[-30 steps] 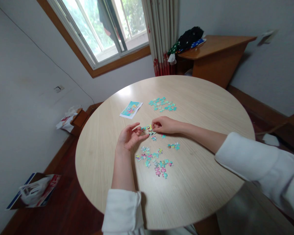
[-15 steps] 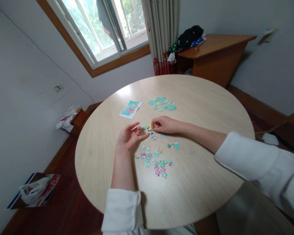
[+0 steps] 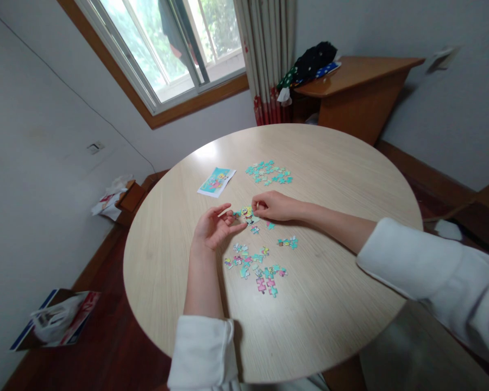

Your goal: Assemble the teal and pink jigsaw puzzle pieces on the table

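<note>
A small cluster of joined jigsaw puzzle pieces (image 3: 246, 213) with a yellow cartoon figure lies on the table between my hands. My left hand (image 3: 214, 227) rests palm up at its left side, fingers apart, the thumb touching or nearly touching the lower edge. At the right edge of the cluster, my right hand (image 3: 274, 206) has its fingers pinched on a puzzle piece that they mostly cover. Just below lie a loose blue-and-white piece (image 3: 255, 230) and a pink-and-teal piece (image 3: 270, 225). A short joined strip (image 3: 287, 242) sits lower right.
Several mixed pieces (image 3: 244, 259) are scattered nearer me, with pink pieces (image 3: 261, 285) at their front. Farther back lie a pile of teal pieces (image 3: 269, 172) and a printed picture sheet (image 3: 217, 182). The round wooden table (image 3: 338, 304) stands near a window and a wooden desk (image 3: 362, 70).
My right hand has shifted very slightly at the cluster's right edge, its fingers still pinched. My left hand and the puzzle pieces look the same; the whole view has drifted slightly.
</note>
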The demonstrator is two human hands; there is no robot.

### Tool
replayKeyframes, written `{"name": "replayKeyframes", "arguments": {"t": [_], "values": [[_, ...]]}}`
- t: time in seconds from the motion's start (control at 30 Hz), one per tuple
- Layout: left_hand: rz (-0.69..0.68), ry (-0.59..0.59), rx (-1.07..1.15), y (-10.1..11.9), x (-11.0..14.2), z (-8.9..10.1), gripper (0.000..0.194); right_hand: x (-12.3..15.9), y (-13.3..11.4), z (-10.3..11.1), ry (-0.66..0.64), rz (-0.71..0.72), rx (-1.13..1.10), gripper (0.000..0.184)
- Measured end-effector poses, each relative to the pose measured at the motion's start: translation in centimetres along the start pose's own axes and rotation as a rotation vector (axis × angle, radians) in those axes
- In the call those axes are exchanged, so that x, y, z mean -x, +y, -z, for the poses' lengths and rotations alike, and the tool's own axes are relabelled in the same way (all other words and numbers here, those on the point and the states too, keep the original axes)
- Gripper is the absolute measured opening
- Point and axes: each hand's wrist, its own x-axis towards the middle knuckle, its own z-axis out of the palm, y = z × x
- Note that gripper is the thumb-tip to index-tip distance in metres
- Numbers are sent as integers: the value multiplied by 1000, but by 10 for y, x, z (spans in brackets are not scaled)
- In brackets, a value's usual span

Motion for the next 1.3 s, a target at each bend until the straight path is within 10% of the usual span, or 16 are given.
{"name": "replayKeyframes", "arguments": {"t": [1.3], "values": [[-304,388,355,10,-11,14,17,-1,5,4,-46,33,35,29]]}}
